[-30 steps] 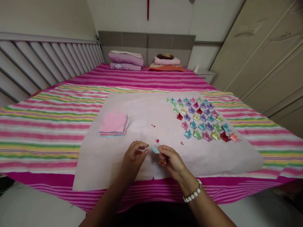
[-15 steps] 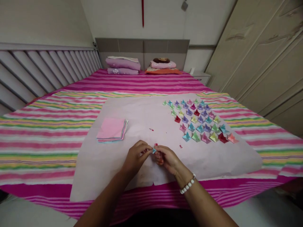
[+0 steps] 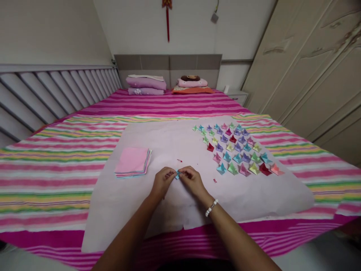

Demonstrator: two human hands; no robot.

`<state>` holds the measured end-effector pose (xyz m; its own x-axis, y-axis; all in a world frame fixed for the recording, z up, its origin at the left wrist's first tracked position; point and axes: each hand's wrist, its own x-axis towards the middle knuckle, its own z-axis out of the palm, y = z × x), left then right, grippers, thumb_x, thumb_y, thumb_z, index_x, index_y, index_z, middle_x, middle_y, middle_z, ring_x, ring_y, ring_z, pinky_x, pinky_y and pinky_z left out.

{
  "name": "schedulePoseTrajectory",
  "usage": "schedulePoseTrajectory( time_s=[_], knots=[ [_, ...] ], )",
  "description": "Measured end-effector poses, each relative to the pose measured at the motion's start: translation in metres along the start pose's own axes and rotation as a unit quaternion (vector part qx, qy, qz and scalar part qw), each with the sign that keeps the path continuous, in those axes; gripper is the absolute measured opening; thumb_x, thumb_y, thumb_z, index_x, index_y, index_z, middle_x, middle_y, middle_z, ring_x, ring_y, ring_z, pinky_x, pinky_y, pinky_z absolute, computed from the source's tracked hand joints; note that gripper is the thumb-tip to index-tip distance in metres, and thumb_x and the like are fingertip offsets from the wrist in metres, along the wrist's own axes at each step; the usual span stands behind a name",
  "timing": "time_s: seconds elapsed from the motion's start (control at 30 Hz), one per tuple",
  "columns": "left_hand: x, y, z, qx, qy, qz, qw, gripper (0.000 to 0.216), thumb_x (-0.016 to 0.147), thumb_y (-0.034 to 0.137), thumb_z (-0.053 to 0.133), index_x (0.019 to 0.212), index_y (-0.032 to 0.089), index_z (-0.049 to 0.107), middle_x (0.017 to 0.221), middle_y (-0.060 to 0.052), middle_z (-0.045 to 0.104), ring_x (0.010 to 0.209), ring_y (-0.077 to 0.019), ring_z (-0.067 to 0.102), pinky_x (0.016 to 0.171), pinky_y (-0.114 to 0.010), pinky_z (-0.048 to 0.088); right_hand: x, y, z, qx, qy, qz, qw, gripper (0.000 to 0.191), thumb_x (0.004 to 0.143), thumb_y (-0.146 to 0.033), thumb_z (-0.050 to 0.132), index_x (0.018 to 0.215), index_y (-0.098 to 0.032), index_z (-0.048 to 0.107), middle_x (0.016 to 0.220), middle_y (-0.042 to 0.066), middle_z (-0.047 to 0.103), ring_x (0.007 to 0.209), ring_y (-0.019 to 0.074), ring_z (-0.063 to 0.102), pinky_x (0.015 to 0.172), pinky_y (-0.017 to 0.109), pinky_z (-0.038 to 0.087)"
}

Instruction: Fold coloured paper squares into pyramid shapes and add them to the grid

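Observation:
My left hand point(image 3: 162, 181) and my right hand point(image 3: 191, 180) meet over a large pale sheet point(image 3: 158, 210) spread on the bed. Both pinch one small light-blue folded paper piece point(image 3: 177, 174) between their fingertips. A white bead bracelet point(image 3: 211, 207) circles my right wrist. A stack of square coloured papers point(image 3: 132, 162), pink on top, lies to the left of my hands. Several small folded paper shapes point(image 3: 235, 148) in many colours sit in rows to the right.
The bed carries a pink, green and yellow striped cover point(image 3: 56, 158). Folded bedding point(image 3: 146, 84) and a pillow point(image 3: 191, 82) lie at the headboard. A slatted rail point(image 3: 42, 98) runs along the left, wardrobe doors point(image 3: 313, 75) stand on the right. Tiny red scraps point(image 3: 179, 160) dot the sheet.
My hands have come together and moved a little farther from me. The blue piece was held by my right hand alone; now both hands pinch it. The view has tilted upward.

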<state>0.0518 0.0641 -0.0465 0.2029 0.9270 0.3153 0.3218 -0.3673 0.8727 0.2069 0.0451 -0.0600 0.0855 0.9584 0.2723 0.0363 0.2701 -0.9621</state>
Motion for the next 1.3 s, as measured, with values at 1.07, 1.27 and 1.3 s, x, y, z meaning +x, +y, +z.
schedulePoseTrajectory(
  time_s=[1.07, 1.27, 1.3],
  knots=[
    [-0.004, 0.001, 0.025, 0.128, 0.039, -0.044, 0.99, 0.018, 0.07, 0.007, 0.05, 0.079, 0.018, 0.061, 0.088, -0.002, 0.055, 0.07, -0.0126, 0.054, 0.064, -0.025, 0.046, -0.005, 0.014, -0.002, -0.051, 0.015, -0.04, 0.998, 0.021, 0.074, -0.01, 0.046, 0.077, -0.022, 0.062, 0.085, 0.004, 0.058, 0.085, 0.0202, 0.055, 0.079, 0.034, 0.043],
    [-0.003, 0.002, 0.025, 0.17, 0.039, -0.051, 0.983, 0.014, 0.07, 0.008, 0.051, 0.077, 0.02, 0.054, 0.086, -0.001, 0.052, 0.067, -0.0128, 0.052, 0.065, -0.027, 0.046, -0.005, 0.013, -0.002, -0.056, 0.015, -0.046, 0.997, 0.021, 0.074, -0.009, 0.044, 0.078, -0.022, 0.06, 0.086, 0.005, 0.057, 0.086, 0.0208, 0.055, 0.08, 0.035, 0.043],
    [-0.003, 0.002, 0.025, 0.176, 0.036, -0.051, 0.982, 0.014, 0.07, 0.008, 0.05, 0.078, 0.02, 0.054, 0.086, -0.001, 0.052, 0.068, -0.0129, 0.052, 0.066, -0.027, 0.046, -0.005, 0.013, -0.002, -0.056, 0.016, -0.045, 0.997, 0.021, 0.074, -0.009, 0.044, 0.078, -0.022, 0.059, 0.086, 0.005, 0.057, 0.085, 0.0207, 0.054, 0.079, 0.035, 0.043]
  ],
)
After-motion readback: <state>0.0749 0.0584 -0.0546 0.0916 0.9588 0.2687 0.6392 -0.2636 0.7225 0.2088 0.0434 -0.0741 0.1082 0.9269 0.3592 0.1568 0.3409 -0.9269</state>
